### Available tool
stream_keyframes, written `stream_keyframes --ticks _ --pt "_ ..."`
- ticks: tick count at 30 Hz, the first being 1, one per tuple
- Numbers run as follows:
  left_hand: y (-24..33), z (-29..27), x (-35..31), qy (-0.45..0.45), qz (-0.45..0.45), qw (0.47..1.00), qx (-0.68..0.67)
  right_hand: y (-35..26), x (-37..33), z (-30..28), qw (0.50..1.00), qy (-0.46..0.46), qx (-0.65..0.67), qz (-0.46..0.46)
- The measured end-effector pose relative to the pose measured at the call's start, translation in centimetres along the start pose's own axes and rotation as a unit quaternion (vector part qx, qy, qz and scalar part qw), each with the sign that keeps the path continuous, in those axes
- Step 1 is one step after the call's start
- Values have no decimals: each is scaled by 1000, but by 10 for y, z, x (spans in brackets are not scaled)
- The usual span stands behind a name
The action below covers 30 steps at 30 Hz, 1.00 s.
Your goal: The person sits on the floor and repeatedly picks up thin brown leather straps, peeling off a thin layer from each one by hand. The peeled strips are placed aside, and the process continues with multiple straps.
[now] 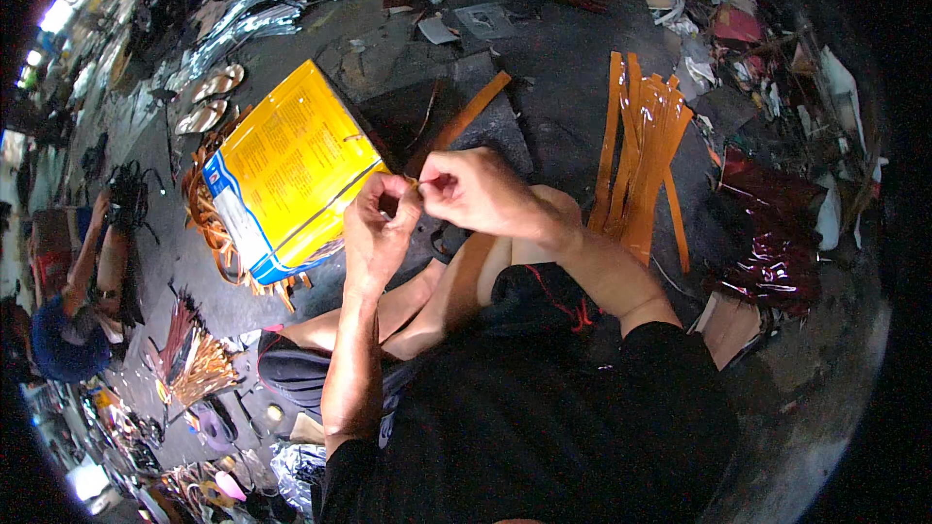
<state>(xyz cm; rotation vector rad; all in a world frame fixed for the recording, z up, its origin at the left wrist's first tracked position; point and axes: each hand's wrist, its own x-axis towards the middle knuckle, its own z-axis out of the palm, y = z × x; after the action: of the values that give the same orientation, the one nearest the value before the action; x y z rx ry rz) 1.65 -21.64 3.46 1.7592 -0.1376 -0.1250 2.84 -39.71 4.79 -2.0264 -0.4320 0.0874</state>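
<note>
Close together in the middle, my left hand (377, 225) and my right hand (476, 196) are both closed in a pinch, fingertips nearly meeting. A tiny brownish bit shows between the fingertips, too small to name. Just left of my left hand stands a yellow tin (291, 160) with a blue and white band, tilted in view. Beyond my right hand a flat orange-brown strip (474, 109) slants away over a dark board; whether it reaches my fingers I cannot tell. Right of my right forearm lies a bundle of glossy orange-brown strips (641, 160).
Loose brown strip scraps (209, 223) lie beside the tin, with sandals (216, 85) beyond. Silvery strips (277, 5) spread at the far left. Dark red glossy sheets (762, 223) lie at right. Another person (73, 330) sits at the left, near a tan strip bundle (204, 369).
</note>
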Motion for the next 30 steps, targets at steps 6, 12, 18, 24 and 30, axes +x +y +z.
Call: stream_keyframes --ticks 6,12,18,24,30 --pt "-1 -100 -16 250 42 951 178 49 12 -85 927 166 314 123" --pt "-73 -292 -65 353 -103 799 476 306 -105 -301 614 614 460 184" --pt "0 -252 -31 261 -18 946 190 268 -107 -277 814 399 353 229" --pt "129 -47 64 14 138 990 -10 104 8 -242 942 89 324 -6" --pt "87 -35 145 97 163 982 -22 179 9 -240 947 212 167 175"
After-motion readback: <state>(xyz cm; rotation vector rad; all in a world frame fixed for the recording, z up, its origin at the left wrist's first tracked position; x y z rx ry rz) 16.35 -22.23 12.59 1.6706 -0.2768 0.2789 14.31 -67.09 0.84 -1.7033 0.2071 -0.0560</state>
